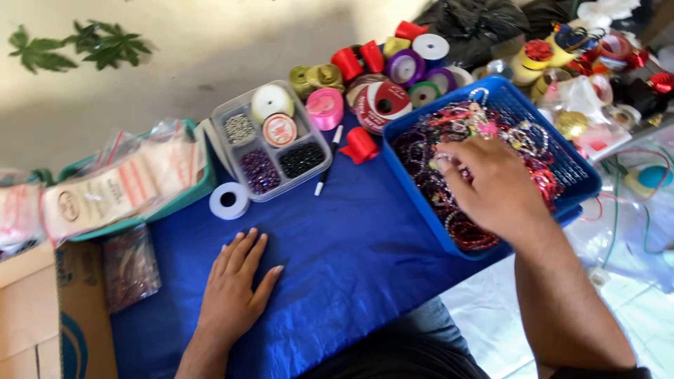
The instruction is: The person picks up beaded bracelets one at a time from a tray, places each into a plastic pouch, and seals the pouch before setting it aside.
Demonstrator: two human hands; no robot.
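left hand (235,291) flat on blue cloth (351,260)

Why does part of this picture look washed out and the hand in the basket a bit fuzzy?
In the head view, strong daylight bleaches the pale floor at the top and the plastic sheeting at right. The right hand in the blue basket is softened, probably by motion blur. The left hand, flat on the blue cloth, looks sharper.

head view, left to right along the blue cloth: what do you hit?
Cardboard box → teal tray of plastic bags → left hand → clear bead organizer → pen → right hand in blue basket of bracelets.
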